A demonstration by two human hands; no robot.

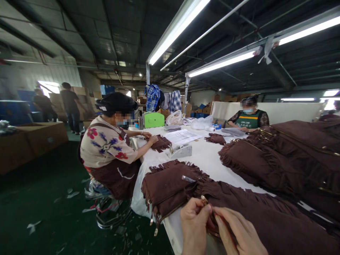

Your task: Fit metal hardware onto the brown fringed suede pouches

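Near the table's front edge my left hand (195, 221) pinches a small gold metal clasp (204, 199) between thumb and fingers. Close against it, my right hand (235, 226) has its fingers pressed together on a brown strap with gold-coloured metal, partly hidden beneath the fingers. Right behind my hands lies a brown fringed bag (255, 205), spread to the right. Another brown fringed bag (167, 187) with a zipper and metal-tipped cords rests to the left, at the table edge.
A large pile of brown bags (265, 159) covers the right side. A tape dispenser (181, 151) stands mid-table on the white table (203, 159). One person (111, 145) works at the left edge, another (248, 118) across. Cardboard boxes (42, 141) stand far left.
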